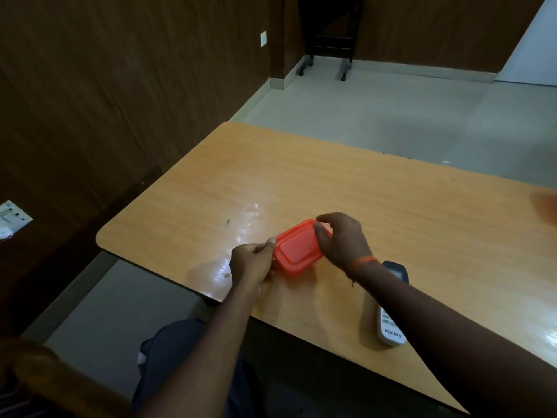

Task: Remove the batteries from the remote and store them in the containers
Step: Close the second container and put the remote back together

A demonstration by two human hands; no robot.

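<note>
A small orange container (297, 247) with its lid on rests on the wooden table (331, 188), near the front edge. My left hand (253, 262) grips its near left corner, thumb on the lid's rim. My right hand (340, 238) curls over its far right corner, fingertips on the lid's edge. A white remote (390, 325) marked VOLTAS lies face up to the right, partly hidden under my right forearm; its dark display end (398, 270) shows beyond the wrist. No batteries are visible.
The table's left edge and rounded corner (104, 236) lie left of my hands. Dark wooden wall panels stand on the left, and a dark stand on castors (328, 40) sits on the floor at the back. My lap (180, 357) is below the table's front edge.
</note>
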